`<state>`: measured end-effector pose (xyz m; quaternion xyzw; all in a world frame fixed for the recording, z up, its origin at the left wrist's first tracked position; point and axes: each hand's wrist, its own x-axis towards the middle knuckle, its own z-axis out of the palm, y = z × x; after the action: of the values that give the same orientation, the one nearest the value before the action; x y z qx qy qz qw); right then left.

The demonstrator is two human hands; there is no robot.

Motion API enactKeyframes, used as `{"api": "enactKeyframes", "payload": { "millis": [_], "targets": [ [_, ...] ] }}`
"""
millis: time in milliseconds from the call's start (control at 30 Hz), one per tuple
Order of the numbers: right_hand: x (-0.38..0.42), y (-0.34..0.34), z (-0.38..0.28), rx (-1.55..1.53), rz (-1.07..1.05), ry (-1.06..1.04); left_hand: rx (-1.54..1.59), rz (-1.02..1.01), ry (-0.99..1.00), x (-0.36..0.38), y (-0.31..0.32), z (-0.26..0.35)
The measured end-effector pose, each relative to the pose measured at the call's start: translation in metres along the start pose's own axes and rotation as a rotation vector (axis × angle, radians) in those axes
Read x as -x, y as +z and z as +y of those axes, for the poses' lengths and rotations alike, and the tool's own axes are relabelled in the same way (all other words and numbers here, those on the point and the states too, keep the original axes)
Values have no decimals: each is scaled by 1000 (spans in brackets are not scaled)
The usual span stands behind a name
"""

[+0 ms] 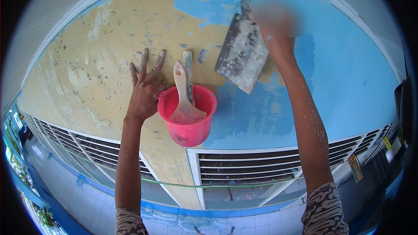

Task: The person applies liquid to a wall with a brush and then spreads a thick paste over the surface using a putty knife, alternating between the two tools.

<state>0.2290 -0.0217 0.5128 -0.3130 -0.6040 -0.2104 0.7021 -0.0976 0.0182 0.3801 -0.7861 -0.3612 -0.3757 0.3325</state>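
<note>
Head view: the wide flat scraper [244, 48] is held in the right hand [276, 21], at the far right-centre of the wall [104, 69]. The hand is blurred; it appears closed about the tool's upper end, but the finger positions cannot be told. The blade is tilted and is seen across the border between tan surface and blue paint; whether it is in contact cannot be told.

The left hand [146, 89] is open, with fingers spread over the tan area. The rim of the pink bucket [188, 135] is met at the hand's thumb side; the grip there is partly hidden. A wide brush [186, 109] and a paint-smeared handle [188, 69] are contained in the bucket. Louvred windows [248, 165] are noted on the near side.
</note>
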Motion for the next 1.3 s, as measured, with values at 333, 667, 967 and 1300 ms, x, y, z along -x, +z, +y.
{"api": "enactKeyframes", "payload": {
  "millis": [333,667,967,1300],
  "targets": [
    [-3,9,2,91,-21,-102,-7,-5,9,8,-1,-11],
    [-1,10,-13,82,-58,-61,54,31,4,7,-3,-5],
    [10,3,-10,150,-51,-149,40,19,36,17,0,-23],
    [7,18,-4,81,-9,-178,32,-3,27,16,-4,-19]
  ]
}}
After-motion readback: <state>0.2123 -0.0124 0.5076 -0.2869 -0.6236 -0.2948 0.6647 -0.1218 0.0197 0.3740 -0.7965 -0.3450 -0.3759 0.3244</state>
